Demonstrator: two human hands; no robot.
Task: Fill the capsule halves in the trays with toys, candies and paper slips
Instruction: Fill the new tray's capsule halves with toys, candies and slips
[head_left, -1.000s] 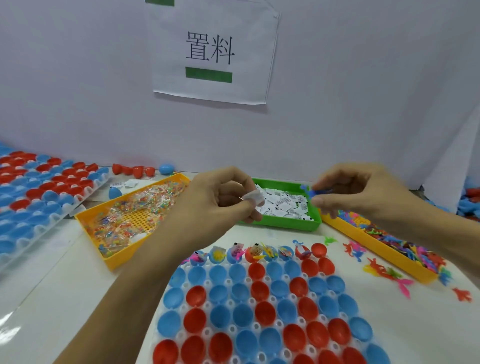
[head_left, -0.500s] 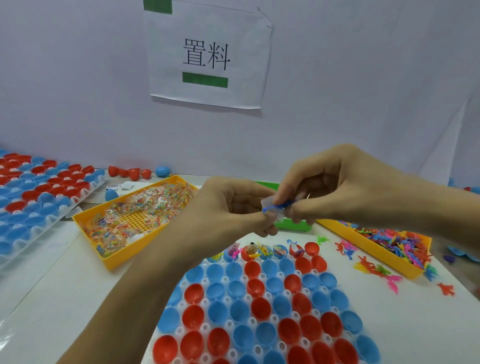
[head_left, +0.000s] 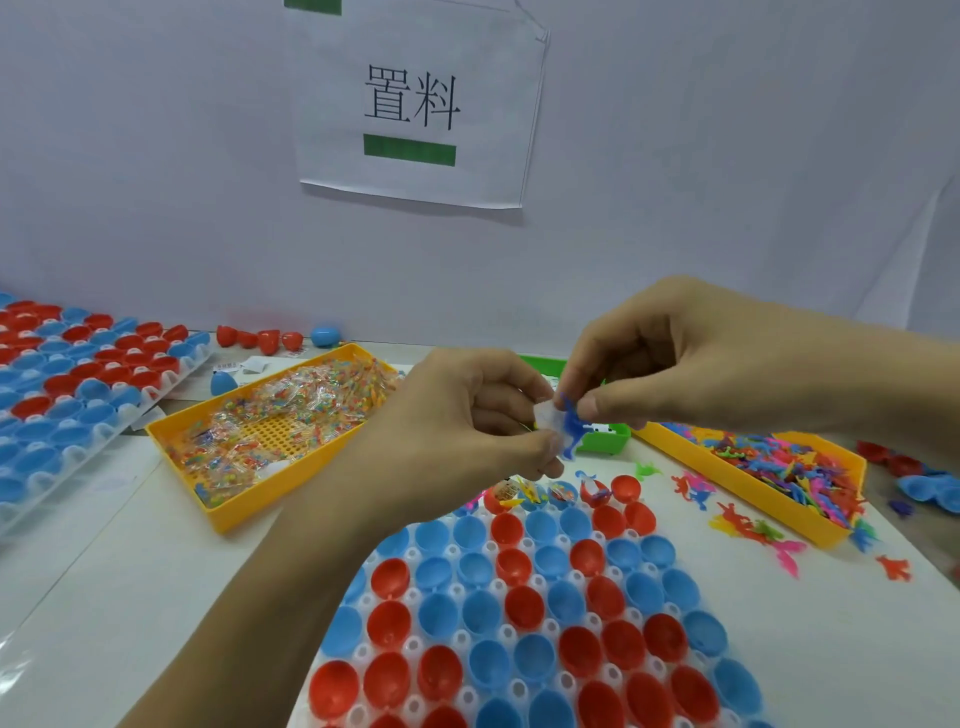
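Here both hands meet above the far edge of the near tray (head_left: 519, 691), a white holder packed with open red and blue capsule halves (head_left: 524, 608). The left hand (head_left: 467, 421) has its fingers curled in, thumb and fingertips pinching a small white slip (head_left: 546, 415) together with the lower end of a blue toy (head_left: 571, 428). The right hand (head_left: 670, 358) comes in from the right, its thumb and forefinger pinching the top of the same toy, the other fingers loosely bent. Toy and slip are in the air, touching each other, just above the tray's far row, where several halves already hold bits of colour; the rows nearer the camera look bare. Behind the left hand sits a yellow bin (head_left: 228, 512) of wrapped candies (head_left: 291, 410). A green bin (head_left: 605, 441) is mostly hidden by the hands. To the right, a second yellow bin (head_left: 753, 493) holds mixed small toys, with a few loose figures (head_left: 737, 525) on the table (head_left: 130, 571) beside it. A second tray (head_left: 67, 384) of halves lies far left, and a paper sign (head_left: 415, 104) hangs on the wall.
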